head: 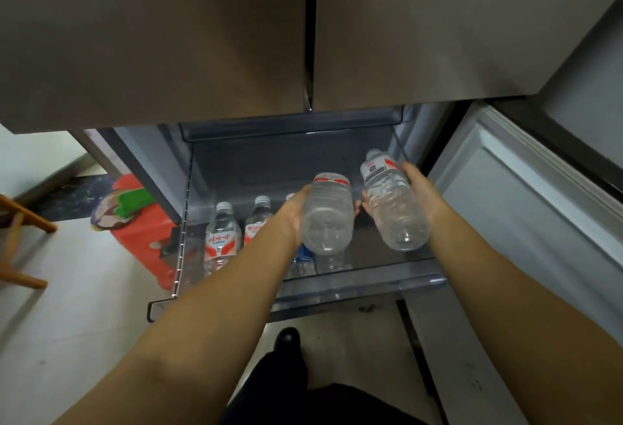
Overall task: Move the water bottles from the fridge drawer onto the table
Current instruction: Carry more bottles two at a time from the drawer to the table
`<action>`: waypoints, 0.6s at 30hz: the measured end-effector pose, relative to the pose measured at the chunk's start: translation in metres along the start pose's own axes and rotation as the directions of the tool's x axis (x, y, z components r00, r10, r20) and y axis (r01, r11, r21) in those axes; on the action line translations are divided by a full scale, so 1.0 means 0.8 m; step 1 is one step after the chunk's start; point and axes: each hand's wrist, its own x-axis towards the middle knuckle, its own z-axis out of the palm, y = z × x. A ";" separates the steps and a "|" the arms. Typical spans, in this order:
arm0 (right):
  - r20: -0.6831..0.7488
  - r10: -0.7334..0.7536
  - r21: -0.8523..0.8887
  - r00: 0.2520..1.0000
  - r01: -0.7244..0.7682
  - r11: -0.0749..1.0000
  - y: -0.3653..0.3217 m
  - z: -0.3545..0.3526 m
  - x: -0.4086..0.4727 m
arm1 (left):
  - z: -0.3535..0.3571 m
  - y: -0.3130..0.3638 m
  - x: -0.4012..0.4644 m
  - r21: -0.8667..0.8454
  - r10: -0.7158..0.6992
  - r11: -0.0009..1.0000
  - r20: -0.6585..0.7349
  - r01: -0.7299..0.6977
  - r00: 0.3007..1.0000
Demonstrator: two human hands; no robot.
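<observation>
Two bare arms out over the open fridge drawer (354, 284). Left hand (292, 214) wrapped around a clear water bottle (327, 214), bottom end facing the camera, red label band at the far end. Right hand (419, 193) wrapped around a second water bottle (392, 200), tilted, white cap pointing up and away, bottom end toward the camera. Both bottles up in the air above the drawer, side by side, close but not touching.

Down in the drawer, at the left, a standing bottle with red and white label (222, 234), white cap on top. Just beside it, another standing bottle (258, 219), partly hidden behind the left arm. More bottles under the left hand, one with a blue label (305, 254), mostly hidden, count hard to tell.

Above, two closed brown fridge doors (151, 33). At the right, an open lower door (526, 205). On the floor at the left, a red box (148, 239) with something green (133, 203) on top, and a wooden chair leg (28, 214). A black shoe (286, 338) below the drawer.
</observation>
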 end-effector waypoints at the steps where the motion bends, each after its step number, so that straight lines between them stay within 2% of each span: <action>1: 0.015 0.009 0.004 1.000 -0.009 1.000 0.002 -0.002 -0.004 | 0.001 -0.005 -0.008 -0.063 -0.032 0.997 0.043 0.035 0.999; 2: 0.046 0.016 0.008 0.999 -0.016 1.000 0.002 -0.002 -0.008 | 0.002 -0.007 -0.012 -0.121 -0.033 0.992 0.091 0.044 0.995; 5: 0.131 0.003 0.036 0.991 -0.007 0.999 0.007 -0.012 -0.030 | 0.005 -0.017 -0.034 -0.134 -0.010 0.990 0.192 0.036 0.981; 13: 0.262 -0.102 0.093 0.960 0.080 0.992 0.033 -0.031 -0.094 | 0.020 -0.057 -0.072 -0.058 -0.081 0.992 0.407 0.114 0.910; 16: 0.260 -0.163 0.156 0.952 0.125 0.980 0.047 -0.048 -0.124 | 0.028 -0.063 -0.077 0.013 -0.087 0.996 0.422 0.090 0.902; 18: 0.184 -0.203 0.187 0.962 0.169 0.968 0.057 -0.068 -0.146 | 0.036 -0.069 -0.081 0.123 -0.122 0.990 0.445 0.074 0.887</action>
